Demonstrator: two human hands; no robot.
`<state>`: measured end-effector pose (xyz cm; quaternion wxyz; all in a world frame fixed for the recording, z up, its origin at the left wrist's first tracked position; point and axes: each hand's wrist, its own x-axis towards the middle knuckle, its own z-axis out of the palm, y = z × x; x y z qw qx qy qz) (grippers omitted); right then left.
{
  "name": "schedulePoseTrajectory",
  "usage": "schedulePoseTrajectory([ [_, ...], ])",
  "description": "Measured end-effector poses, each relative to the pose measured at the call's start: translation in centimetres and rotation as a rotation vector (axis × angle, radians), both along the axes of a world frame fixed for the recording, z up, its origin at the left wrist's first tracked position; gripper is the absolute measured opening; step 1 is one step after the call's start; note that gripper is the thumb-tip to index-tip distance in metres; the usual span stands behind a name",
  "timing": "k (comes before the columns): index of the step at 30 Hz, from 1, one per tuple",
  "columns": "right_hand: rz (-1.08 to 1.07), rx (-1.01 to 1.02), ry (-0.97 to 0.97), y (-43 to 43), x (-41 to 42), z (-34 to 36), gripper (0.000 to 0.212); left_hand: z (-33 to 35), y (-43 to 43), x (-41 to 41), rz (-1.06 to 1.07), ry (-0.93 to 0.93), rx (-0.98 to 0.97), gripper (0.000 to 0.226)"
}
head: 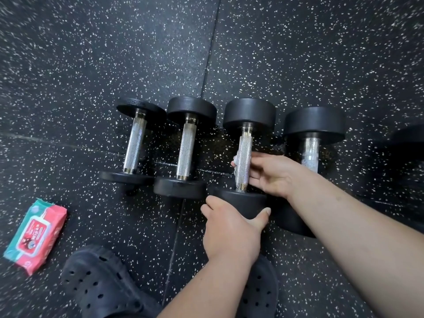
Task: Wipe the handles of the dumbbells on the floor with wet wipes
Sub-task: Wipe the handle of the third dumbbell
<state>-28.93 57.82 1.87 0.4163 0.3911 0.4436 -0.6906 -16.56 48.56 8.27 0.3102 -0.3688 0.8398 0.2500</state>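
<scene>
Several black dumbbells with knurled silver handles lie side by side on the speckled rubber floor. My right hand [273, 173] wraps its fingers round the handle [244, 154] of the third dumbbell [249, 115], with a white wet wipe [235, 160] peeking out on the handle's left side. My left hand [231, 228] grips the near black head [238, 203] of that same dumbbell. The first dumbbell [135, 143] and second dumbbell [187, 148] lie to the left. A fourth dumbbell [313, 127] lies to the right, its handle partly hidden behind my right wrist.
A pink and teal pack of wet wipes [36, 235] lies on the floor at the lower left. Dark perforated clogs [98, 281] are at the bottom, under my arms. Another dark weight [408, 138] sits at the right edge.
</scene>
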Motion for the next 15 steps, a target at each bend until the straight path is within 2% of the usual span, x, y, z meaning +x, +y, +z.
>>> schedulePoseTrajectory([
  [7,0.181,-0.006,0.007,1.6,-0.3,0.0,0.028,0.1,0.1,-0.1,0.005,-0.002,0.004,0.093],
  [15,0.179,-0.052,0.028,0.6,-0.7,0.0,0.034,0.1,0.0,-0.1,0.008,-0.005,0.006,0.096],
])
